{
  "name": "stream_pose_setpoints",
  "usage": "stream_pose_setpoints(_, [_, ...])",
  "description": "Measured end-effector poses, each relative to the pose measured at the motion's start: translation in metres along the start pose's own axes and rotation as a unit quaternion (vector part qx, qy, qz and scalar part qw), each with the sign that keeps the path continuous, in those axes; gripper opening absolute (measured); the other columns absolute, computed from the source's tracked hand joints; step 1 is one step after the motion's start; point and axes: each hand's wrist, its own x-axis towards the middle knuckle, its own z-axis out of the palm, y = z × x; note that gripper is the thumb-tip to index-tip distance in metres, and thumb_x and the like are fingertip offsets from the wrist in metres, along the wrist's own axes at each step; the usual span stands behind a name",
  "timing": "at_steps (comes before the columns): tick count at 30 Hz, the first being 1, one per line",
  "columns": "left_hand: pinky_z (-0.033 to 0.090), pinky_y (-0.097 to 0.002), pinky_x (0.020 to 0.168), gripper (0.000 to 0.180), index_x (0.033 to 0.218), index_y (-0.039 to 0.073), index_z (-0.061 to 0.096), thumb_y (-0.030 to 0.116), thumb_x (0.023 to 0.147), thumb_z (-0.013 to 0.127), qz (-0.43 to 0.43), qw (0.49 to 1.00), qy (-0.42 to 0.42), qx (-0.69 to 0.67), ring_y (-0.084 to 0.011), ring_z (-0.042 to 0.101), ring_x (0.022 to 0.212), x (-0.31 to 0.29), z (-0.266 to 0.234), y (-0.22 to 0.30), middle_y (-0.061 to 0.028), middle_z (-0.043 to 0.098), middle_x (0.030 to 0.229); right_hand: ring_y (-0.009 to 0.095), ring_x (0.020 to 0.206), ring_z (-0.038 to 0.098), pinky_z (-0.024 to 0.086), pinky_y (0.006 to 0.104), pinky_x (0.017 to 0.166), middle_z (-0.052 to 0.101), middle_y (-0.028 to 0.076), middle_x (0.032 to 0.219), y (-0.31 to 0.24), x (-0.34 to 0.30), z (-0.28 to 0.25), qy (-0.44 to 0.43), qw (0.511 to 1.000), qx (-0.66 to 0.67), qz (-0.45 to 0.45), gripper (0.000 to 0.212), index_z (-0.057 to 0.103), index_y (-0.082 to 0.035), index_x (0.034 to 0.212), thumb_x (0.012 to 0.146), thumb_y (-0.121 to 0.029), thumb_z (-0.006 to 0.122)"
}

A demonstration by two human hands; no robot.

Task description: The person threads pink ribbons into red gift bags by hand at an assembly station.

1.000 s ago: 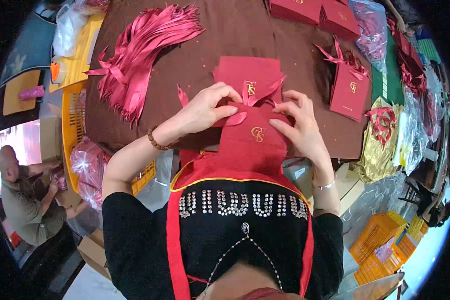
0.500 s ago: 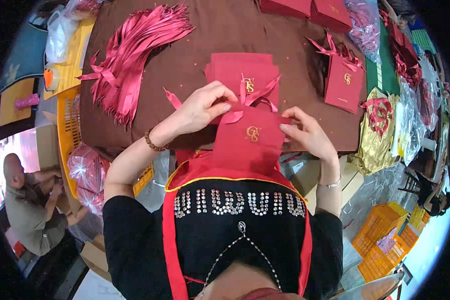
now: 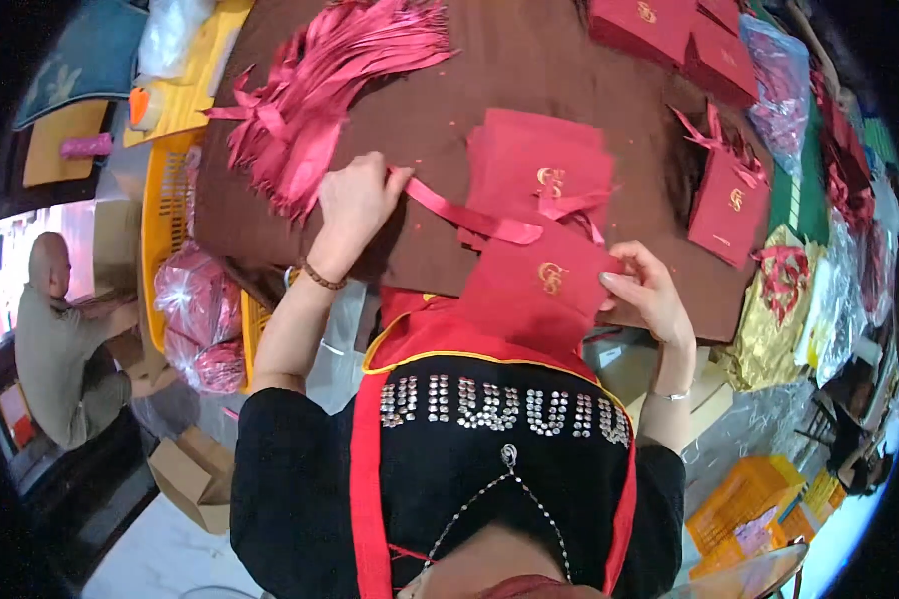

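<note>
A: Only the head view to go on here. Left hand (image 3: 360, 205) is pinching the end of a pink-red ribbon (image 3: 459, 213) stretched out to the left; right hand (image 3: 652, 299) has the red pouch (image 3: 514, 285) by its right edge, thumb on top. Hands are well apart. Where would you say the pouch is?

B: Over the near edge of the tabletop (image 3: 529, 60), around the middle, lower end down toward the red apron (image 3: 430, 329). That's my worry tbh. If the left hand tugs harder than that one small pinch can hold, I reckon the pouch twists or slides off the near edge.

A: Yeah, and its top overlaps the fanned stack (image 3: 529, 150) from up here, can't tell if they touch. A careless shove could scatter the lot. Plus there's a blurry loose ribbon tail (image 3: 572, 205) over the stack that might snag.

B: Room to move? Left hand is near the ribbon bundle (image 3: 310, 110) on the tabletop's left side, so swinging further out could drag strands along imo.

A: Better bet is the brown cloth between bundle and stack, or the strip between stack and the ribboned pouches (image 3: 724, 215) by the right edge. Further up that edge there are red piles (image 3: 639, 35), so I'd avoid reaching there.
</note>
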Motion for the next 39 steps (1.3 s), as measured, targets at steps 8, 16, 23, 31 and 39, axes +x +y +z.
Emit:
stream_pose_setpoints(8, [0.049,-0.0320,0.059,0.011,0.081,0.003,0.054,0.010,0.081,0.063,0.049,0.961,0.086,-0.259,-0.0251,0.064,0.069,0.013,0.023,-0.005,-0.0112,0.062,0.078,0.006,0.072,0.056,0.050,0.0197,0.058,0.059,0.000,0.089,0.006,0.010,0.011,0.002,1.000,-0.009,-0.012,0.027,0.052,-0.003,0.108,0.083,-0.005,0.063])
stream_pose_setpoints(16, [0.051,-0.0257,0.071,0.015,0.098,0.001,0.049,-0.003,0.085,0.056,0.042,0.715,-0.128,-0.687,-0.0158,0.062,0.078,0.003,-0.030,0.076,-0.0122,0.063,0.089,0.005,0.066,0.058,0.046,0.0170,0.056,0.062,0.001,0.083,0.008,0.018,0.018,-0.013,0.999,-0.014,-0.047,0.022,0.054,-0.003,0.105,0.086,-0.009,0.062])
stream_pose_setpoints(23, [0.049,-0.0269,0.068,0.006,0.088,0.002,0.064,0.003,0.081,0.062,0.214,0.837,-0.146,-0.482,-0.0169,0.062,0.076,-0.021,-0.029,0.112,-0.0074,0.064,0.085,0.002,0.060,0.053,0.041,0.0160,0.051,0.059,-0.003,0.077,0.000,0.012,0.023,0.011,0.999,-0.043,-0.028,0.020,0.055,-0.004,0.103,0.086,-0.012,0.062])
stream_pose_setpoints(31, [0.036,-0.0339,0.070,0.013,0.083,0.011,0.065,0.012,0.071,0.071,0.352,0.900,0.094,-0.241,-0.0196,0.052,0.077,-0.029,-0.015,0.132,-0.0010,0.057,0.081,0.001,0.055,0.052,0.034,0.0160,0.042,0.055,-0.006,0.069,-0.007,0.006,0.028,0.026,0.997,-0.064,-0.030,0.019,0.055,-0.007,0.103,0.087,-0.014,0.062])
stream_pose_setpoints(39, [0.034,-0.0352,0.070,0.012,0.081,0.011,0.062,0.012,0.072,0.069,0.368,0.898,0.117,-0.212,-0.0198,0.051,0.078,-0.028,-0.012,0.136,-0.0008,0.056,0.079,0.001,0.054,0.051,0.031,0.0164,0.040,0.055,-0.006,0.067,-0.004,0.005,0.030,0.021,0.997,-0.051,-0.051,0.019,0.056,-0.008,0.103,0.087,-0.015,0.062])
